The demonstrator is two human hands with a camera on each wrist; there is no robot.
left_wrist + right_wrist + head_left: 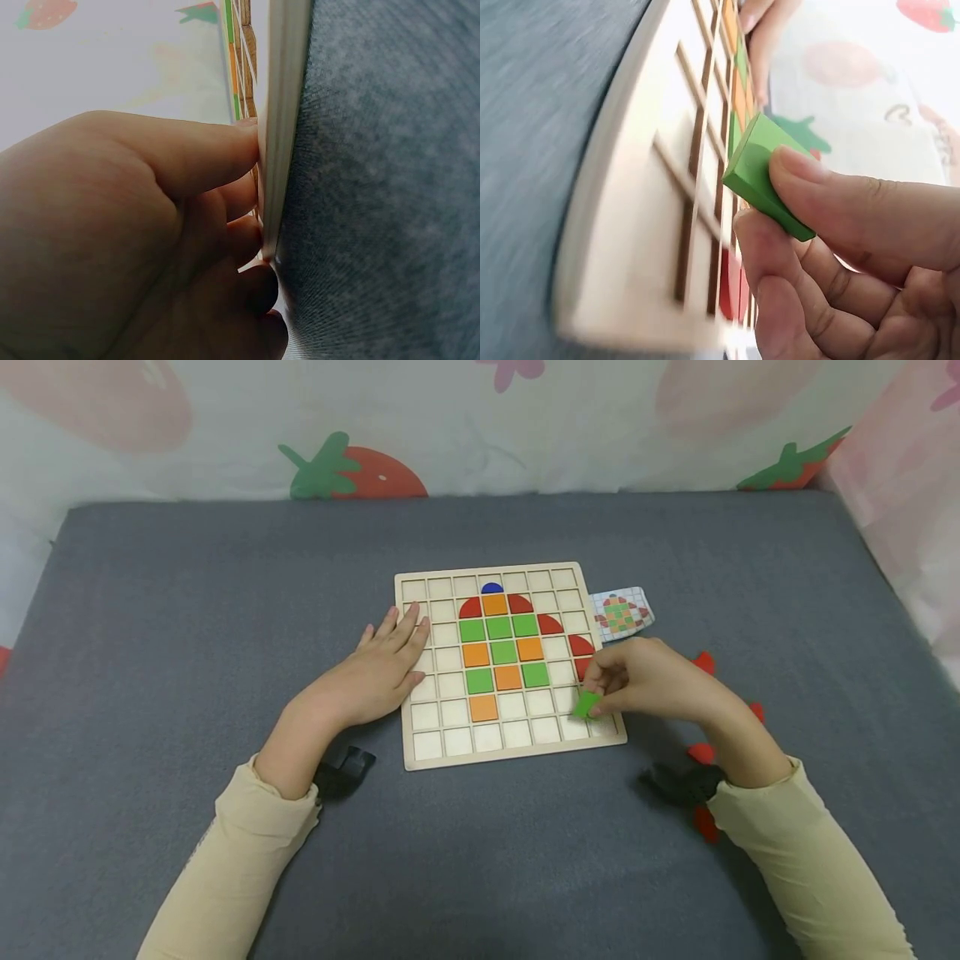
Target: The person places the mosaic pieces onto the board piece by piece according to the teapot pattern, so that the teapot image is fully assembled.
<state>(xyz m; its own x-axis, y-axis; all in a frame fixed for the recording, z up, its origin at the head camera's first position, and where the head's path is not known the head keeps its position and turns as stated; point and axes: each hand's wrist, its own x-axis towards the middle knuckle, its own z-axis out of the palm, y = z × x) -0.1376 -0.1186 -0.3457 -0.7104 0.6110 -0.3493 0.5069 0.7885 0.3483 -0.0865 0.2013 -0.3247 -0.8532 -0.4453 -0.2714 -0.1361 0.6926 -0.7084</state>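
A wooden grid board [427, 746] lies on the table, its cells partly filled with green and orange squares, red quarter-round pieces [550, 624] and a blue half-round piece [492, 587]. My left hand [375, 670] rests with straight fingers on the board's left edge; in the left wrist view its thumb [217, 150] touches the rim. Between thumb and fingertips my right hand [652, 681] pinches a green square tile [761, 169], held over the lower right part of the board. The right hand hides some cells at the board's right side.
A small pattern card [622, 612] lies against the board's upper right edge. Several loose red pieces [701, 753] lie on the grey cloth around the right forearm, partly covered by it. Behind the table hangs a curtain [562, 435] printed with strawberries.
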